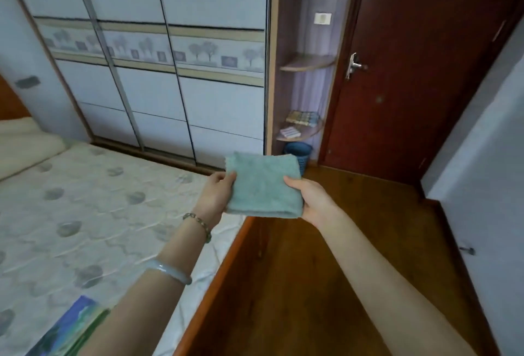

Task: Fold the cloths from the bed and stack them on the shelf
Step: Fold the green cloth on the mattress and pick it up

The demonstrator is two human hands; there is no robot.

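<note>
Head view: a folded green cloth [263,188] is held mid-air in both hands at centre frame.
The bed [85,199] fills the lower left. The corner shelf [309,63] stands right of centre, a patterned cloth [302,117] and a striped cloth [289,132] on its lower board. The left hand [217,194] pinches the green cloth's left edge, thumb on top, and the right hand [312,201] grips its right edge.
</note>
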